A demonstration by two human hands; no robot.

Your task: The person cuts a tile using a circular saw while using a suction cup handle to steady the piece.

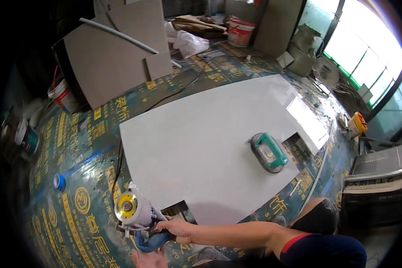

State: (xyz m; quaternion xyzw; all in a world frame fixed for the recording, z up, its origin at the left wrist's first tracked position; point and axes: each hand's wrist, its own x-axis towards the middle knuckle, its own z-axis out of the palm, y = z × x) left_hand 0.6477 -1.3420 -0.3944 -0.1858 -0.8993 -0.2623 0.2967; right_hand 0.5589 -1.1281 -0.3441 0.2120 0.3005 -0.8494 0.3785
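A hand-held power tool [137, 210] with a round pale body, a yellow ring on its end and a blue curved handle is tilted above the covered floor at the lower left. My right hand [177, 228] reaches across from the right and is closed on the tool beside the handle. Under the blue handle, my left hand [150, 259] appears closed around it; the lower edge cuts this hand off and most fingers are hidden. Just beyond lies a large white slab [196, 147] with rectangular cutouts. A green-handled suction lifter [269, 153] rests on its right part.
A black cord [117, 172] runs by the slab's left edge. Blue tape [59, 181] lies on the printed floor sheet [82, 228]. Boards [116, 58] lean at the back left. Buckets [240, 32], an orange container [357, 124] and stacked boxes [379, 178] stand around.
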